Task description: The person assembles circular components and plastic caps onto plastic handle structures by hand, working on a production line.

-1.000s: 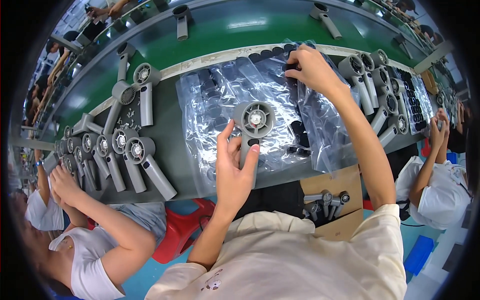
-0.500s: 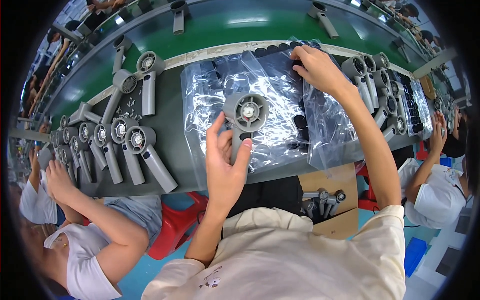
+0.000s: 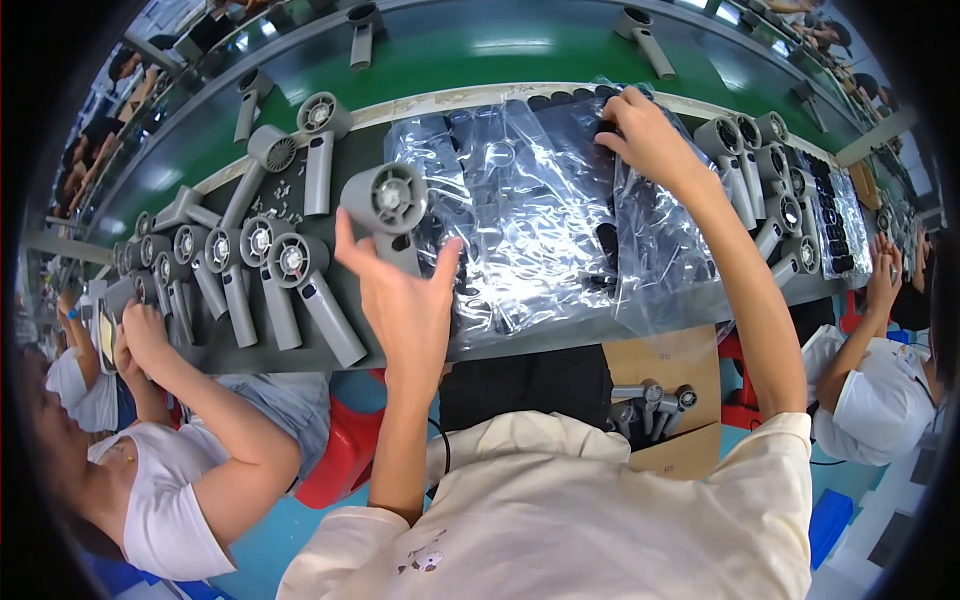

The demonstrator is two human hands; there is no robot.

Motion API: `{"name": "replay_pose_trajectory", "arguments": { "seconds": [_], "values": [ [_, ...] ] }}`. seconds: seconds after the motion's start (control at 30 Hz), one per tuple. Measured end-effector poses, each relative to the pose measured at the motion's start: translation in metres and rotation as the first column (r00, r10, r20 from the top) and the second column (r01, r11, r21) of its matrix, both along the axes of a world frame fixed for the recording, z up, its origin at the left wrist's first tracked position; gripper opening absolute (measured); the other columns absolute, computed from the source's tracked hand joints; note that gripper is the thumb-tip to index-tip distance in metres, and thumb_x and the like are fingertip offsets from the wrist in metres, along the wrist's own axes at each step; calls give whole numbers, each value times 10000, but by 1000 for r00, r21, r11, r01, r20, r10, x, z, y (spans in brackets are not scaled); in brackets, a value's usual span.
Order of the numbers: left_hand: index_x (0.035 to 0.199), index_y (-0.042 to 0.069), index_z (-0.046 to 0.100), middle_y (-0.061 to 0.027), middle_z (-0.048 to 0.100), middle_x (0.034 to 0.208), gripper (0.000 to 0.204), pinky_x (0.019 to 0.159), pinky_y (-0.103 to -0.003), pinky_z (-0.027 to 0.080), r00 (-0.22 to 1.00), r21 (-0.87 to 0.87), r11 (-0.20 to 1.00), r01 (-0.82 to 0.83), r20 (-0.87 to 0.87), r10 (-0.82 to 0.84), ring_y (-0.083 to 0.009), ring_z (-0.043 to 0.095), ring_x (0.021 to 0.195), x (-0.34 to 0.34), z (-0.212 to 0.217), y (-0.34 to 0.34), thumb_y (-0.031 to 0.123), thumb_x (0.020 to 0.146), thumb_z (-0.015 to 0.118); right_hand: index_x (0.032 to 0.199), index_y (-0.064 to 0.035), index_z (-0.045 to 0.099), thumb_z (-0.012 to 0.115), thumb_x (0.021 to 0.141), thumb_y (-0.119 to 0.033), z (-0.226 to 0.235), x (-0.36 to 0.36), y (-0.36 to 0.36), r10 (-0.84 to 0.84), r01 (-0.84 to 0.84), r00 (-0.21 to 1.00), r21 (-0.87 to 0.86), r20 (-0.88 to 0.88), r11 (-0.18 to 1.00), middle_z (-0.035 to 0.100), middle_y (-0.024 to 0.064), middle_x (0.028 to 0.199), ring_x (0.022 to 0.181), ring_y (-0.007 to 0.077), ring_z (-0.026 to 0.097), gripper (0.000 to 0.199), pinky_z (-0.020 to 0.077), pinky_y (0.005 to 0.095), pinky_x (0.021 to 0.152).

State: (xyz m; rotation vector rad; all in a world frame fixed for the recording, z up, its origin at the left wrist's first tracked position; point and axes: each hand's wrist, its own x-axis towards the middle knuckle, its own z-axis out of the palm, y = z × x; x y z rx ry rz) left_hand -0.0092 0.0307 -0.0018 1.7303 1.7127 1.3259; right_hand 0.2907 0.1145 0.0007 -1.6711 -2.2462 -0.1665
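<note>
My left hand (image 3: 405,300) grips the handle of a grey hand-held fan (image 3: 387,205), its round head up and facing me, above the near part of the grey worktable (image 3: 420,350). My right hand (image 3: 648,135) reaches to the far side of the table and its fingers rest on small black parts (image 3: 600,128) in clear plastic bags (image 3: 530,210) that are spread across the middle of the table.
A row of grey fans (image 3: 260,270) lies to the left, more fans (image 3: 765,175) to the right. A green conveyor belt (image 3: 480,50) runs behind with single fans on it. A cardboard box (image 3: 670,400) with fans stands below. Other people work on both sides.
My left hand has carried the fan to the left, away from above the bags. My right hand has stayed on the black parts at the far edge.
</note>
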Motion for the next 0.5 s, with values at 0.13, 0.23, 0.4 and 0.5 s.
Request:
{"name": "replay_pose_trajectory", "arguments": {
  "seconds": [0.13,0.23,0.4,0.5],
  "values": [
    [1405,37,144,-319,504,1199,962,919,-435,406,996,-68,996,60,-64,-64,-455,526,1087,-3,1,11,65,674,769,948,35,575,698,763,-77,-3,2,2,-49,53,992,29,-117,998,535,133,901,819,259,591,249,486,352,755],
    [1393,44,184,-291,578,1093,881,873,-409,432,997,-80,994,75,43,-71,-428,583,997,-14,0,17,-29,693,714,928,38,583,697,767,-85,-2,2,3,-21,26,993,47,-115,999,537,132,891,819,258,593,233,489,347,754],
    [1370,18,248,-198,562,1113,796,852,-338,453,973,-127,985,119,213,-90,-245,616,914,-33,-2,21,-58,704,677,932,38,624,705,768,-105,-1,3,1,-56,58,986,10,-157,998,543,128,870,810,257,590,232,482,344,752],
    [1364,6,270,-162,525,1167,758,847,-303,454,970,-32,999,42,243,-34,-187,596,894,-50,-4,20,-62,713,653,920,38,638,716,756,-133,-2,7,3,-52,54,993,7,-110,999,552,135,885,802,272,587,249,474,353,741]
  ]
}}
